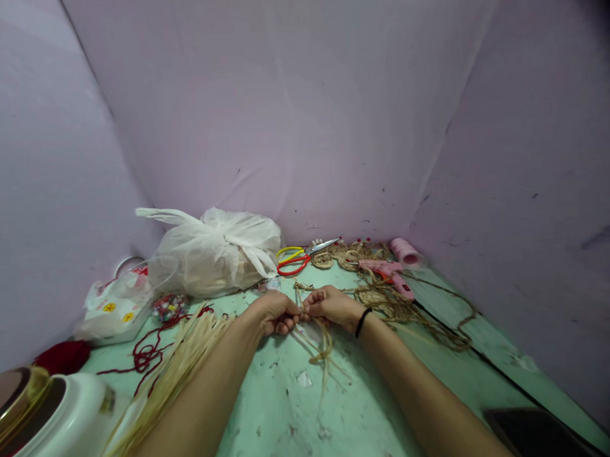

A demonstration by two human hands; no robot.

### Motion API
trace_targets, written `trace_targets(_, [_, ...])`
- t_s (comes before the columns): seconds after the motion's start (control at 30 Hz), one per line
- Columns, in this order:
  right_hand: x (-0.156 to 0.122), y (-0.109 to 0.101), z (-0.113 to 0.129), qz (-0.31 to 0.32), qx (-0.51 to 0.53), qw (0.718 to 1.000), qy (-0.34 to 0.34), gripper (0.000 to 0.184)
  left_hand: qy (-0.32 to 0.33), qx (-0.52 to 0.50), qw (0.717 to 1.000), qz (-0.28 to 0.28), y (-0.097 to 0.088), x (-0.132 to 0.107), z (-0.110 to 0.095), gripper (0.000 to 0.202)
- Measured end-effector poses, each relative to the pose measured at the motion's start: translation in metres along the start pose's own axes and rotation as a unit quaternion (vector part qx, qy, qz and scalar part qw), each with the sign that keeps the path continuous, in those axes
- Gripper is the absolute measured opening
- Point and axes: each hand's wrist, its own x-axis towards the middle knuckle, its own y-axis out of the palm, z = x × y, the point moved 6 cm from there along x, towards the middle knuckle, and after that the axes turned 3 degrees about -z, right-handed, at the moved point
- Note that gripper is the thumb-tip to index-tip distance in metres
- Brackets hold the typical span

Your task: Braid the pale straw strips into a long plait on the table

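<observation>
Between your left hand [278,314] and right hand [334,306]: pale fibre strands [323,356], over the bench [274,423], ends trailing toward you.
Left hold: fingers curled closed, pinching the strands.
Right hold: thumb and fingertips pinched together on them.
Beyond: red-and-yellow scissors [308,252].
Rightward: pink glue gun [399,282] amid brown cord [388,307].
Leftward: straw-coloured strips [192,356], dark-red yarn bundle [67,357].

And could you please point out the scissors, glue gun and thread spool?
Scissors [314,249]: head view, blades near the pivot.
Glue gun [389,268]: head view, pink body.
Thread spool [404,250]: head view, wound side.
</observation>
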Motion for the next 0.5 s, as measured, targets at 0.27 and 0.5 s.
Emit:
trace_targets(0.27, [0.001,-0.006,0.002,-0.065,-0.088,0.994,0.001,0.005,0.008,0.043,0.996,-0.075,-0.006,0.000,0.001,0.010])
trace_targets(0.5, [-0.007,-0.014,0.013,-0.122,-0.251,0.960,0.016,0.007,0.014,0.065,0.990,-0.121,-0.005,0.001,0.000,0.012])
